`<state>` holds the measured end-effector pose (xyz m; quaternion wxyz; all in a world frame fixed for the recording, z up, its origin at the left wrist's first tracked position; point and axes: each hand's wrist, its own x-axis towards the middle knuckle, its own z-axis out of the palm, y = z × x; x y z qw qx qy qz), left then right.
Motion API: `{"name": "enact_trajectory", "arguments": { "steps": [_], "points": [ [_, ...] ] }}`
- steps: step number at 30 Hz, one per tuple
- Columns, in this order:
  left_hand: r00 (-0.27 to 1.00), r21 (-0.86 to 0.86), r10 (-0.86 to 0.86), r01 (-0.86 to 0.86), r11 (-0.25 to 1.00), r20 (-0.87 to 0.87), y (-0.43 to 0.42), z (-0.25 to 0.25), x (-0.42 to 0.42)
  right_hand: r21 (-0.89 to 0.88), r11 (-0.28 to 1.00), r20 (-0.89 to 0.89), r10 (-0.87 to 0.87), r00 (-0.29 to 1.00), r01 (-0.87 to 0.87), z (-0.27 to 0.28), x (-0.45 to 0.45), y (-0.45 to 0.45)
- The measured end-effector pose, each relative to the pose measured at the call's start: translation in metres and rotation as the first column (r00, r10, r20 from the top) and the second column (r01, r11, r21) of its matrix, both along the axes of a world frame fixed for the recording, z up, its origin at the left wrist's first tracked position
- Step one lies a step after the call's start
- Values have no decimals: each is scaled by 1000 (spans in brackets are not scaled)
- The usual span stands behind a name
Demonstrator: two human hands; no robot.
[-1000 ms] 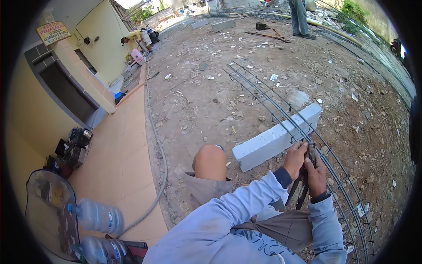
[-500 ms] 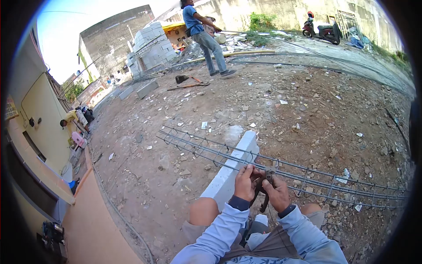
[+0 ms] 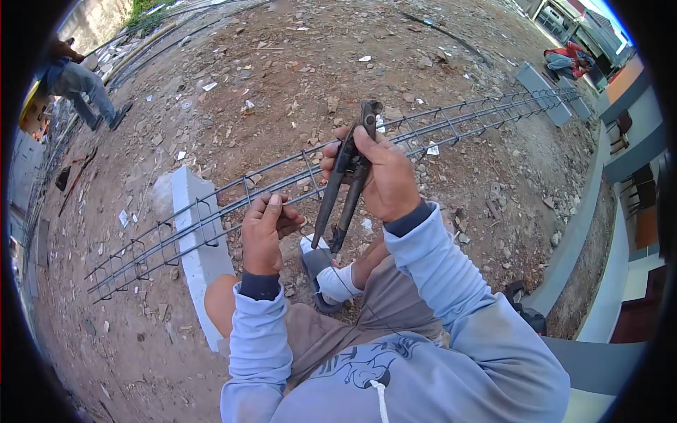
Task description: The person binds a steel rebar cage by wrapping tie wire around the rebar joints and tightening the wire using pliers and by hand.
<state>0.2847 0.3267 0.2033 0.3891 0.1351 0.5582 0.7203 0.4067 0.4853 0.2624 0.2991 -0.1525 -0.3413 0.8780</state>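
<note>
Watching from afar; both hands are showing. The right hand (image 3: 384, 173) is gripping a pair of dark pliers (image 3: 342, 162), fingers wrapping around the upper part, handles standing slightly apart. The tool's long axis is running almost away from the body: head pointing outward, handle ends trailing back toward the shoe (image 3: 316, 262).

The rebar cage (image 3: 296, 178) is lying crosswise ahead of the knees, its length slanting from near left to far right, so the pliers are crossing its line rather than following it. Toward its left end, it is resting over a pale block (image 3: 194, 243).

The left hand (image 3: 262, 236) is sitting lower, close to the cage's near rods, and is the nearer hand. Its thumb and fingers are curling narrowly; I'm failing to tell whether they're pinching a rod, holding something thin or merely hovering.
</note>
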Motion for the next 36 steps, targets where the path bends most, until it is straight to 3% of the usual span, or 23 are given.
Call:
{"name": "enact_trajectory", "arguments": {
  "steps": [3, 7, 8, 11, 13, 14, 15, 16, 17, 18, 19, 20, 21, 22, 23, 25, 27, 28, 29, 30, 32, 36],
  "points": [
    [998, 33, 42, -41, 999, -46, -3, -6, -12, -74, 997, 114, 11, 993, -2, 1, 1, 36],
    [994, 6, 105, -105, 994, -41, -4, -19, -32, 133, 991, 263, -15, 965, -21, -25, 17, 61],
    [992, 12, 113, -113, 994, -48, 1, -21, -39, 110, 994, 324, -27, 946, -9, -42, 22, 53],
    [993, -64, 106, -108, 992, -43, -2, -33, -44, 163, 983, 651, -40, 758, -88, -109, 19, 60],
    [994, -119, 100, -104, 987, -39, 0, -40, -46, 347, 927, 772, -197, 604, -141, -138, 8, 88],
    [991, -132, 127, -133, 982, -51, 2, -43, -45, 619, 728, 765, -474, 436, -296, -168, 5, 120],
    [984, -144, 164, -172, 975, -66, 2, -44, -40, 749, 570, 663, -638, 393, -338, -210, 4, 161],
    [975, -163, 205, -217, 962, -84, 0, -46, -37, 633, 718, 768, -535, 353, -288, -191, -4, 173],
    [971, -190, 200, -223, 956, -132, -5, -51, -35, 719, 598, 693, -652, 306, -354, -208, -6, 203],
    [964, -218, 197, -235, 947, -181, -10, -59, -36, 669, 662, 743, -582, 331, -339, -205, -9, 220],
    [954, -249, 189, -246, 937, -233, -15, -66, -38, 661, 627, 744, -618, 253, -413, -200, -13, 234],
    [949, -266, 190, -256, 929, -250, -21, -74, -40, 716, 488, 659, -708, 254, -500, -222, -11, 260],
    [945, -282, 190, -265, 922, -266, -26, -82, -43, 673, 494, 685, -697, 212, -550, -224, -13, 270],
    [941, -294, 189, -272, 916, -282, -30, -86, -45, 698, 381, 599, -775, 202, -606, -209, -17, 256],
    [951, -324, 184, -261, 909, -250, -33, -86, -46, 671, 381, 602, -781, 167, -636, -210, -22, 253],
    [969, -362, 171, -226, 904, -177, -31, -86, -44, 761, 87, 243, -957, 159, -643, -187, -37, 182],
    [981, -366, 155, -188, 911, -118, -20, -96, -37, 869, -25, 251, -838, 485, -494, -193, -54, 122],
    [986, -369, 144, -167, 914, -88, -15, -102, -32, 934, 55, 304, -641, 704, -353, -199, -62, 85],
    [985, -358, 151, -172, 918, -88, -10, -106, -28, 769, 436, 617, -316, 721, -467, -156, -66, 30],
    [983, -349, 156, -179, 920, -92, -6, -110, -26, 620, 596, 699, -126, 704, -510, -176, -69, -3],
    [978, -337, 178, -205, 919, -109, -12, -127, -28, 626, 579, 684, -86, 724, -523, -190, -67, -59],
    [971, -348, 216, -240, 906, -106, -20, -138, -38, 554, 695, 698, -87, 711, -458, -185, -73, -107]
  ]
}}
